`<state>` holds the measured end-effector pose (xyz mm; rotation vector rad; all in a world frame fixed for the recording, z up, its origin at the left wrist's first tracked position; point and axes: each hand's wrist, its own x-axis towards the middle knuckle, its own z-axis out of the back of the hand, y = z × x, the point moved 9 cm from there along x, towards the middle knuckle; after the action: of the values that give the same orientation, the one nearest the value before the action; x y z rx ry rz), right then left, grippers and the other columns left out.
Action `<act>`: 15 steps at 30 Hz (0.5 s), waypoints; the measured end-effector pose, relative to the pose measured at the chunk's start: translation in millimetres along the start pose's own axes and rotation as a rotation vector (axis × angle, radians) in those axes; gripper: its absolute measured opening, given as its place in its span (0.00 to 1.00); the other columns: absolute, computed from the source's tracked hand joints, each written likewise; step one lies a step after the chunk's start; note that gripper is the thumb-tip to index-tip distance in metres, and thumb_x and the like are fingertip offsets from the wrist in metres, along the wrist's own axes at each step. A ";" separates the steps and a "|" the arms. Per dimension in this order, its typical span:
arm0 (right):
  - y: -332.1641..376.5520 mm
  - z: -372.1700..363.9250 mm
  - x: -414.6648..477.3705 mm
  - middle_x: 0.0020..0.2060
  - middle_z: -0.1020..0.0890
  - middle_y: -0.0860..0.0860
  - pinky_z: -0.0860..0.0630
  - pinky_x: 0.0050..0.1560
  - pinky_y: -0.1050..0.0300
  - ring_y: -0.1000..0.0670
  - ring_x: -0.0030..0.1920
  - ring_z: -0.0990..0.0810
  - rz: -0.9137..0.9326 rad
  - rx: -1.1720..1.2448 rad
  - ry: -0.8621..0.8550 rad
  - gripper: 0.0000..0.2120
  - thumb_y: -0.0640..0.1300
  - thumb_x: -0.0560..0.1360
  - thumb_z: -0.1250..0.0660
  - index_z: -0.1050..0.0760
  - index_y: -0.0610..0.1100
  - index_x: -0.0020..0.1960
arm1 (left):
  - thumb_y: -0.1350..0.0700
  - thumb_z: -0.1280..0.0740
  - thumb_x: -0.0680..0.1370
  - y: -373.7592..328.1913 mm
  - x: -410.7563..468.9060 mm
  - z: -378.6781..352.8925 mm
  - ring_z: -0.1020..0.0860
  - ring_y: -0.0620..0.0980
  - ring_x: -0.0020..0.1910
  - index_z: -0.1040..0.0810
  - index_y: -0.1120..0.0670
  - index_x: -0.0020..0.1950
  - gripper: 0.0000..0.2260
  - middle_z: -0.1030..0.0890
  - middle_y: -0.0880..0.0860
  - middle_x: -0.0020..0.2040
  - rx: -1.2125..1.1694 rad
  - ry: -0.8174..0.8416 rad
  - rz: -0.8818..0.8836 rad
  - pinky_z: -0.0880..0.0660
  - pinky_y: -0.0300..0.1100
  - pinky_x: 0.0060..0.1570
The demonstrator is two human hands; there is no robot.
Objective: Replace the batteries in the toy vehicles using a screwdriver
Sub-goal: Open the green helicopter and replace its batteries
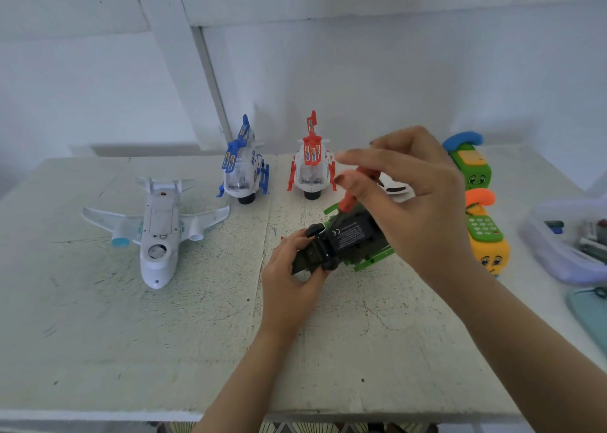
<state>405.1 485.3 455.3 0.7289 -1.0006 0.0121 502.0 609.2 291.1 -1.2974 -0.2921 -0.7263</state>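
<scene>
On the bench [197, 350], left hand [289, 278] grips the upturned green toy [354, 242] by one end; right hand [410, 189] pinches the orange screwdriver [353, 196]. Toy judged light, rigid, slick plastic; tip seating unclear.

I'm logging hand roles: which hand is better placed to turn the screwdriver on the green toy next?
Right. The right hand pinches the orange screwdriver, tip down on the green toy; the left hand grips the toy's end.

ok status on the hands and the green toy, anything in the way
Left grip holds green toy, underside up. Right grip pinches orange screwdriver, tip down at the toy's black underside. Nothing blocking.
</scene>
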 end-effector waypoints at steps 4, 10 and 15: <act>-2.3 -3.3 2.1 0.44 0.18 0.50 0.24 0.53 0.62 0.56 0.44 0.19 0.004 0.032 0.025 0.18 0.40 0.76 0.34 0.27 0.43 0.66 | 0.52 0.26 0.68 0.8 0.0 -0.1 0.22 0.39 0.52 0.24 0.46 0.52 0.15 0.22 0.32 0.55 0.017 0.000 -0.003 0.26 0.31 0.50; 5.5 -12.3 3.8 0.48 0.18 0.54 0.28 0.60 0.56 0.56 0.55 0.23 0.083 -0.111 0.109 0.14 0.46 0.78 0.37 0.21 0.43 0.59 | 0.54 0.25 0.67 1.9 -0.6 0.3 0.22 0.40 0.53 0.23 0.47 0.52 0.15 0.22 0.33 0.56 0.020 -0.008 0.003 0.26 0.33 0.51; 12.2 -5.2 6.7 0.42 0.26 0.58 0.33 0.52 0.64 0.58 0.49 0.30 0.088 -0.141 0.004 0.13 0.54 0.71 0.30 0.17 0.50 0.52 | 0.56 0.24 0.67 3.4 0.2 -1.1 0.22 0.41 0.53 0.21 0.51 0.52 0.15 0.22 0.34 0.56 0.032 -0.003 0.013 0.28 0.30 0.51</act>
<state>408.8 495.5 465.5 0.5559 -1.0187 0.0194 504.1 608.5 288.3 -1.2695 -0.2961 -0.7062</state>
